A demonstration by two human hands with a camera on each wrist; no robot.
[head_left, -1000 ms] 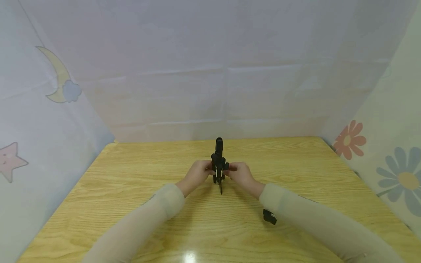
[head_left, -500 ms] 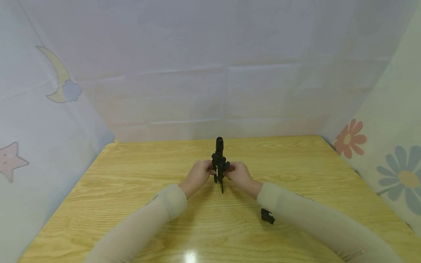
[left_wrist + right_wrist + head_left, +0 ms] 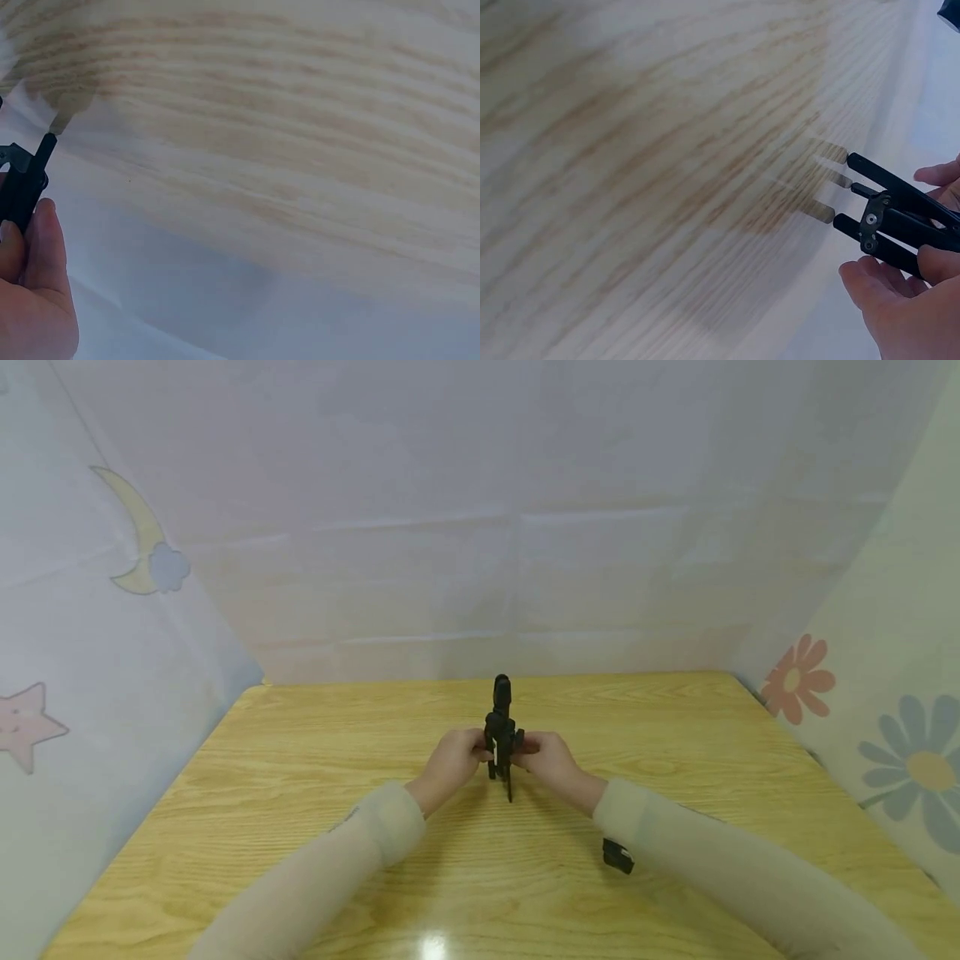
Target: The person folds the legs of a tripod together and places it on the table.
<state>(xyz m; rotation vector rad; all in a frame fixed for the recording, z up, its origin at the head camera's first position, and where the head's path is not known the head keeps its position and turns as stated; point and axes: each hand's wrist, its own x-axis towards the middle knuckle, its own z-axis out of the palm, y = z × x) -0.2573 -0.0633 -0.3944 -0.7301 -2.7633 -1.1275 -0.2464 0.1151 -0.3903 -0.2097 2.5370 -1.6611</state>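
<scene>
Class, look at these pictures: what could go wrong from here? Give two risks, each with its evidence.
1. The black stand might tip if the left hand and right hand let go, since its legs look fairly close together.
2. The right sleeve could knock the small black object on the table, as it lies right beside it.

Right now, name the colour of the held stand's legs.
The legs are black, clearest in the right wrist view.
</scene>
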